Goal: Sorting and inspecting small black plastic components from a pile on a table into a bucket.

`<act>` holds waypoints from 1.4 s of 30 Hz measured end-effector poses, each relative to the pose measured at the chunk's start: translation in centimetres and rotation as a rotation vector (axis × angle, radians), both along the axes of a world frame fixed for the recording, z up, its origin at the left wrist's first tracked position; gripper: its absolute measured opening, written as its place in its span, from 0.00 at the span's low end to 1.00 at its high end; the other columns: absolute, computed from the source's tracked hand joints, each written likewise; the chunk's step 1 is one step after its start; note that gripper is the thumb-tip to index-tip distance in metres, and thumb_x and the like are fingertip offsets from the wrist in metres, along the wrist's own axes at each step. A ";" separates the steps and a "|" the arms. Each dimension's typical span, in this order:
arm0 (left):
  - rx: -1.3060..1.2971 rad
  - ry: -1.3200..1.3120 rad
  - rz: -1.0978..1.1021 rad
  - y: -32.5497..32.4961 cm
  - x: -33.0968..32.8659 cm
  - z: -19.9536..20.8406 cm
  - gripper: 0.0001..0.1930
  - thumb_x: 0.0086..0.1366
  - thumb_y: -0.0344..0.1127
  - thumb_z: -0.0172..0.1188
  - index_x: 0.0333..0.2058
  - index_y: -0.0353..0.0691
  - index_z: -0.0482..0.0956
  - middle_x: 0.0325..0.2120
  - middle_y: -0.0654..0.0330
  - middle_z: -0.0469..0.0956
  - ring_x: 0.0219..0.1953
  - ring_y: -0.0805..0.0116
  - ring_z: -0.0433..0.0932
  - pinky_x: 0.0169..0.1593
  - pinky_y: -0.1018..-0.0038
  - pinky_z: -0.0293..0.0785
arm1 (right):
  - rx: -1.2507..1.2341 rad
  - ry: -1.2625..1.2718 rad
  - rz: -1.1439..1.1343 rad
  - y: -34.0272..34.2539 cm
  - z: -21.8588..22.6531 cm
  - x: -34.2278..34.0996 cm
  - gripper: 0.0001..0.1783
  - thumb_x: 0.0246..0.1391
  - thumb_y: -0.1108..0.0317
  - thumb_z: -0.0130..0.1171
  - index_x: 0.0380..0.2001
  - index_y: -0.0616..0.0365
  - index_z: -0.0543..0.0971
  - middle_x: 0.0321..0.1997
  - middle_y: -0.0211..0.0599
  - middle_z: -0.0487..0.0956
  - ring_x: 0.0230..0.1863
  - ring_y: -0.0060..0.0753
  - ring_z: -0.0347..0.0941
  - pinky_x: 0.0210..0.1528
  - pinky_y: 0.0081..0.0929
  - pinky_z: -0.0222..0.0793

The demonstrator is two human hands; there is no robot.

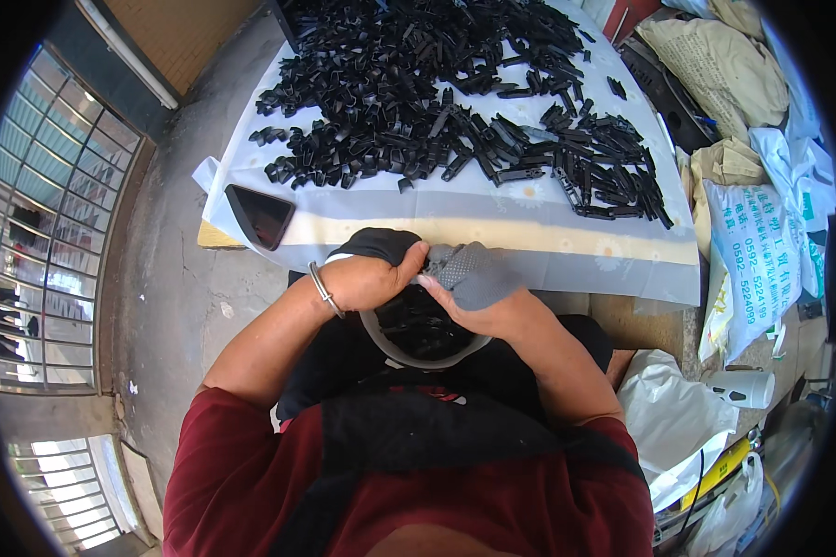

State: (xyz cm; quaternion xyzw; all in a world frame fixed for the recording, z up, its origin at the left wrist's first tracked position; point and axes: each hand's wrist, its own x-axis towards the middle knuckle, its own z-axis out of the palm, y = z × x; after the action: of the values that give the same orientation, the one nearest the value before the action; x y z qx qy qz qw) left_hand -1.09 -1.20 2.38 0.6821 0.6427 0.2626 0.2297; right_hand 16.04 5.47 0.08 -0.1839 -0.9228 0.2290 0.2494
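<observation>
My left hand (372, 267), partly covered in black cloth, is closed with its thumb stretched toward my other hand. My right hand (474, 286) wears a grey dotted fingerless covering and is closed too, its thumb meeting the left one. Whatever the fingers pinch between them is hidden or too small to name. Just below both hands, a grey round bucket (416, 361) stands between my legs with dark, shiny black pieces (423, 325) inside. Ahead on the table lies a big heap of small bent black plastic parts (344, 139), with longer black strips (613, 167) at the right.
The table (622, 246) has a pale flowered cover. A phone (261, 215) lies at its near left corner. Printed sacks (752, 251) are piled along the right, with a white plastic bag (669, 418) nearer me. A barred window (56, 213) is at the left.
</observation>
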 end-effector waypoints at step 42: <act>-0.297 -0.428 -0.202 0.8 -1.2 -0.3 0.20 0.58 0.52 0.52 0.32 0.37 0.76 0.22 0.57 0.75 0.25 0.72 0.70 0.33 0.75 0.67 | -0.178 0.051 0.191 1.7 1.4 0.3 0.14 0.46 0.62 0.61 0.36 0.56 0.76 0.32 0.37 0.77 0.33 0.41 0.72 0.37 0.30 0.67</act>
State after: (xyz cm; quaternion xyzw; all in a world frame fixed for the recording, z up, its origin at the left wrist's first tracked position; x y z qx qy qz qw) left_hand -2.33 -0.39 2.03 0.6304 0.5398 0.2796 0.4827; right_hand 16.36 7.20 1.50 -0.1109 -0.9055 0.3371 0.2325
